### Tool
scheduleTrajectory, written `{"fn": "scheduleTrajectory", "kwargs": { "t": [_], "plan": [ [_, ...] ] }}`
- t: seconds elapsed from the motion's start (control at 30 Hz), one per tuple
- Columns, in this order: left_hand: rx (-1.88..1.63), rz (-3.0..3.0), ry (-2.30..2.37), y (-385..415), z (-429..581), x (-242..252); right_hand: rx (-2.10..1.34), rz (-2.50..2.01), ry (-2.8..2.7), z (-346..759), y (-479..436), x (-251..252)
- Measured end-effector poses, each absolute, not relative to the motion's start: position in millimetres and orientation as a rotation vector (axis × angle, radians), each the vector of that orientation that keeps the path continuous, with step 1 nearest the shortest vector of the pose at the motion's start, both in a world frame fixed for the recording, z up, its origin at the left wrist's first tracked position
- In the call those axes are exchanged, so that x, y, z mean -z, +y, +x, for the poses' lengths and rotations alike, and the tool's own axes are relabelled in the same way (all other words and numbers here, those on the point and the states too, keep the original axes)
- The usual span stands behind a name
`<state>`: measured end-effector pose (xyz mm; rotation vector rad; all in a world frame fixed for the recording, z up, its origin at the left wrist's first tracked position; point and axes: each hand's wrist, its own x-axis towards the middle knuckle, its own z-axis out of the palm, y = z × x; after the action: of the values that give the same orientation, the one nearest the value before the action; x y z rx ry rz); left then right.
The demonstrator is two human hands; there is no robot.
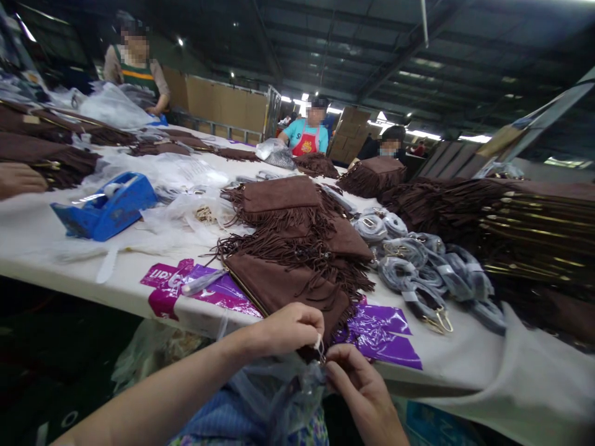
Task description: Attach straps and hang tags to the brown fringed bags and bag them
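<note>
My left hand (294, 326) is closed, thumb and forefinger pinching a thin white string (318, 344). Just below it, my right hand (360, 379) pinches the end of a plastic-wrapped strap (310, 376), where a small metal piece glints beside the string. Both hands are close together at the table's front edge, above my lap. Behind them lies a brown fringed bag (283, 285) with a gold-coloured zip edge, partly covered by my left hand. More brown fringed bags (281, 197) are piled beyond it. The wrapping hides much of the strap.
Coiled, wrapped straps (418, 266) lie to the right, beside a tall stack of brown bags (539, 229). A blue tape dispenser (105, 207) stands at left near clear plastic bags (162, 173). Purple tape (381, 334) covers the table edge. Several people work across the table; another person's hand (21, 179) shows at far left.
</note>
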<state>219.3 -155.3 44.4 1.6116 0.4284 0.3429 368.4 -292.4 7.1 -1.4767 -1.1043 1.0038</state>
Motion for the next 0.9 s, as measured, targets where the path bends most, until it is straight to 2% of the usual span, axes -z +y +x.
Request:
{"fn": "scheduleTrajectory", "kwargs": {
  "t": [0.13, 0.33, 0.43, 0.67, 0.8, 0.9],
  "plan": [
    [-0.247, 1.142, 0.373, -154, 225, -47, -1.232, -1.245, -1.083, 377, -302, -12],
    [-0.261, 0.824, 0.227, -152, 228, -37, -1.226, -1.141, -1.04, 381, -310, -2],
    [-0.255, 0.701, 0.186, -150, 226, -34, -1.109, -1.225, -0.897, 376, -306, 5],
    [-0.375, 0.668, 0.267, -161, 223, -31, -0.732, -1.11, -0.371, 354, -285, 25],
    [-0.424, 0.719, 0.325, -170, 223, -23, -0.475, -1.206, -0.328, 340, -280, 28],
    [-0.481, 0.848, 0.288, -175, 221, -22, -0.422, -1.281, -0.386, 335, -282, 26]
  ]
}}
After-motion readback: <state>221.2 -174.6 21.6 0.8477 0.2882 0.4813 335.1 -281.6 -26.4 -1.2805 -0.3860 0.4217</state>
